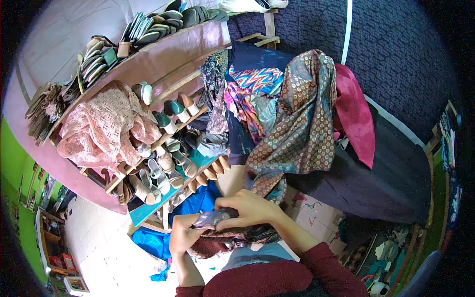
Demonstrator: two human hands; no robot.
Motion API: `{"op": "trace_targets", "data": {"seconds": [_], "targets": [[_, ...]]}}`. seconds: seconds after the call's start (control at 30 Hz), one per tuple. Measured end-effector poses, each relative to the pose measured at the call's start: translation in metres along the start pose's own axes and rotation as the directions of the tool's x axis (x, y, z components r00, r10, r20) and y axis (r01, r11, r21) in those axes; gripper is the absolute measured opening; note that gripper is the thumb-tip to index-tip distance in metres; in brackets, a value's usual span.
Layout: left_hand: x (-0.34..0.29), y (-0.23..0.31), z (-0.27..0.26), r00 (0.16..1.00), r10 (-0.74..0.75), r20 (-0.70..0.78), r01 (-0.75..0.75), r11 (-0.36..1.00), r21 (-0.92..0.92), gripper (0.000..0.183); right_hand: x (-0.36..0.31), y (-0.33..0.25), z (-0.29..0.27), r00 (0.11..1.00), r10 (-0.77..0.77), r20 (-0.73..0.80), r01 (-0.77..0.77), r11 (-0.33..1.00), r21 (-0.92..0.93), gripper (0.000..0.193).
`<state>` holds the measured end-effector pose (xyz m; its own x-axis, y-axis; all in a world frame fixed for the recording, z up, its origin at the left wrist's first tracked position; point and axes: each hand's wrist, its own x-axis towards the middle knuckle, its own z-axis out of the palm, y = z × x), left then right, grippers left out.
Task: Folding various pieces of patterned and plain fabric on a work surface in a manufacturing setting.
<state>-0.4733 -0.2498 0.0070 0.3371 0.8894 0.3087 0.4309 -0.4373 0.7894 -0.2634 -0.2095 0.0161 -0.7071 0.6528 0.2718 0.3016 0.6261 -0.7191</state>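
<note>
In front of my body, my left hand [183, 234] and my right hand [248, 210] hold a bunched piece of greyish-purple shiny fabric [216, 217] between them. The fingers of both are closed on it, and its full shape is hidden in the folds. Below them, dark patterned cloth [262, 233] lies gathered over my lap. A brown fabric with gold circles [309, 106] drapes down from the dark table just ahead, its lower end hanging close to my right hand.
Left of the table, a wooden rack holds several shoes [157, 176] and a pink lace cloth [109, 126]. Soles [168, 22] are stacked behind it. Crimson cloth [354, 114] and black cloth [376, 173] lie to the right. Blue sheeting [153, 242] and fabric scraps [310, 221] are on the floor.
</note>
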Motion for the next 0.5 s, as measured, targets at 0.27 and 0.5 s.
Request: {"op": "trace_targets", "data": {"seconds": [0.27,0.5], "targets": [[-0.022,0.004,-0.035,0.998,0.012,-0.058,-0.006,0.995,0.104,0.009,-0.012,0.028,0.048,0.936,-0.130,-0.328,0.078,0.983,-0.168,0.022],[-0.071,-0.040,-0.090,0.968,0.077,-0.241,-0.084,0.996,-0.021,0.011,-0.009,-0.012,0.086,0.928,0.025,-0.371,-0.056,0.996,-0.075,0.023]]}}
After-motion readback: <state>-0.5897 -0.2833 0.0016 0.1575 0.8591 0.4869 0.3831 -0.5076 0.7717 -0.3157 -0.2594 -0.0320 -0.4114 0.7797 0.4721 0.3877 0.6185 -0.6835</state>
